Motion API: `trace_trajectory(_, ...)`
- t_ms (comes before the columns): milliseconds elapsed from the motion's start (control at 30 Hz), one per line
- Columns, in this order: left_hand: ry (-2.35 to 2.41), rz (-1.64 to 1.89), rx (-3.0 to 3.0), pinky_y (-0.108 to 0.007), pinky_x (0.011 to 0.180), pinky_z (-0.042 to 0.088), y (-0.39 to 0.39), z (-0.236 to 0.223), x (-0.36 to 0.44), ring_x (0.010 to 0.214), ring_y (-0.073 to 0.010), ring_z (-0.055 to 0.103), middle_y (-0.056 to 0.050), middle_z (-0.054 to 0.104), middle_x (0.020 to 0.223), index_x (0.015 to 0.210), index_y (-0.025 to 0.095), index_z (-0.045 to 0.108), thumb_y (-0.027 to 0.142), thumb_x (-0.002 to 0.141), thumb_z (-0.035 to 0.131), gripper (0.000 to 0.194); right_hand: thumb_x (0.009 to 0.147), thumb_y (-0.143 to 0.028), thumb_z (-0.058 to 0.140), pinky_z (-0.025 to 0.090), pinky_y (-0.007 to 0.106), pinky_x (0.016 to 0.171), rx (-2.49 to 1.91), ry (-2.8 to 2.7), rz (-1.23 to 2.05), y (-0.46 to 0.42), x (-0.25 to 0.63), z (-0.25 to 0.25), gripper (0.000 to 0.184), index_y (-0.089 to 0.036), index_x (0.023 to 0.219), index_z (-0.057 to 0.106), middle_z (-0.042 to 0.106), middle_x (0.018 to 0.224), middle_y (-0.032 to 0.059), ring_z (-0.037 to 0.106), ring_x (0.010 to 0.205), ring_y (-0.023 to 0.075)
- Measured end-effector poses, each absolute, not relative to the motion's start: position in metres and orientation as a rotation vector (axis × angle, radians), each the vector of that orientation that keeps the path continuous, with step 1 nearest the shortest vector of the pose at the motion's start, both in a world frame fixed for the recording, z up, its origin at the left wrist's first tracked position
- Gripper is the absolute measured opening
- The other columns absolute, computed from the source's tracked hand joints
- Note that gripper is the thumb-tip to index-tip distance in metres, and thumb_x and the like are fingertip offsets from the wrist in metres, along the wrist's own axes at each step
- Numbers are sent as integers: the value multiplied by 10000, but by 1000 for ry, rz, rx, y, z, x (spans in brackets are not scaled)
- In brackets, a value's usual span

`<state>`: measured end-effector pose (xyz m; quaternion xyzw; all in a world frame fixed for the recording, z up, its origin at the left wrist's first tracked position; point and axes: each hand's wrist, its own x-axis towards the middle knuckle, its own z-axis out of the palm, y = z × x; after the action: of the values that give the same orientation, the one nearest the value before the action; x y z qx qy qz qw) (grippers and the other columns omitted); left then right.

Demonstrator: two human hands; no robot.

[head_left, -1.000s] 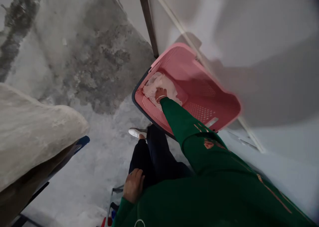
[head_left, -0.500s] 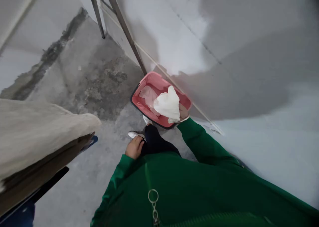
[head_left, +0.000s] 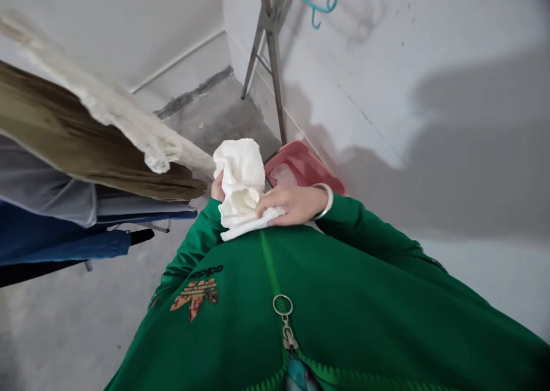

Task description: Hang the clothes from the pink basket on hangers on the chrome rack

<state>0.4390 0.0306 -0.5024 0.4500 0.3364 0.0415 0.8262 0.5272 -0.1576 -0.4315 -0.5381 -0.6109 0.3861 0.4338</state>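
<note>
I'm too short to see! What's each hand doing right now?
Left hand: mostly hidden behind the white cloth, can't tell its grip.
Right hand: closed on the cloth, holding it.

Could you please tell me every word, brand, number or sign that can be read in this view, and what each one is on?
"adidas": dark letters on the chest of the green zip jacket, above an orange trefoil-style logo. No other text is readable, and none shows on the white cloth or the pink plastic basket.
</note>
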Motion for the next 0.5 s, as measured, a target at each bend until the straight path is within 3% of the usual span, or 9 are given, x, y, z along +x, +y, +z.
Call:
trace_trajectory(67,711,209,880,-380,980,505,39,-487,429,1110,-220,616,-112,677,1112,1225,70,559,377,1016,256,479,818,-329,558,435,329,803,-1629,-1466,681,-169,533,-425,162,-201,871,643,629,842,46,551,809,170)
trace_trajectory(167,677,373,689,-347,926,537,46,-473,410,996,-176,660,-84,708,1023,1157,112,598,365,1008,284,429,828,-284,524,422,349,828,-1829,-1163,212,-181,542,-427,99,-213,853,588,587,837,47,527,832,175)
trace_trajectory(300,646,310,649,-261,783,563,50,-475,385,740,-112,667,-29,706,788,888,156,647,322,973,390,317,870,-334,522,433,307,729,-1520,-738,-239,-166,544,-435,92,-245,876,501,552,841,11,526,755,140)
trace_trajectory(400,542,14,994,-229,632,542,55,-483,371,670,-133,663,-56,686,704,757,137,637,414,893,527,328,836,-472,589,444,315,677,-1238,-629,-258,-137,546,-432,249,-259,823,460,524,789,-12,511,688,143)
trace_trajectory(500,411,-333,1405,-229,495,473,69,-484,357,509,-134,589,-58,635,558,647,121,624,521,767,663,419,789,-623,588,466,345,672,-1207,-713,-62,-110,549,-418,384,-263,795,457,520,774,4,525,716,171)
